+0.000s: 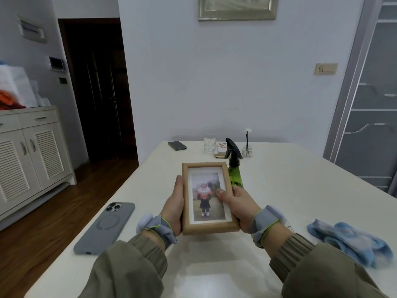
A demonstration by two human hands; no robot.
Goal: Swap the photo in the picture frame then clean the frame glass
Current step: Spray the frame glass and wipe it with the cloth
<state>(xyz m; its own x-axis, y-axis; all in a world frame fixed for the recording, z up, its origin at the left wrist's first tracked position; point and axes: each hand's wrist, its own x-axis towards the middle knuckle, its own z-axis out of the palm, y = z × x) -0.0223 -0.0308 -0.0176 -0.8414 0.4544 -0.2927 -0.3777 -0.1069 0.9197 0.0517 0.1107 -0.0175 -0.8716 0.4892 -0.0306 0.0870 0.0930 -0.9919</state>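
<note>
I hold a light wooden picture frame (205, 227) upright, glass side toward me, above the white table (290, 190). Inside it is a photo (206, 196) of a small figure in red and black clothes. My left hand (174, 209) grips the frame's left edge. My right hand (238, 206) grips the right edge, its thumb resting on the glass. A green spray bottle (234, 168) with a black trigger stands just behind the frame. A blue cloth (350, 239) lies crumpled on the table at my right.
A grey phone (105, 227) lies face down at my left, near the table edge. At the far end are a dark phone (177, 145), a drinking glass (209, 143), a small box (221, 150) and a reed diffuser (247, 147). A white cabinet (32, 155) stands left.
</note>
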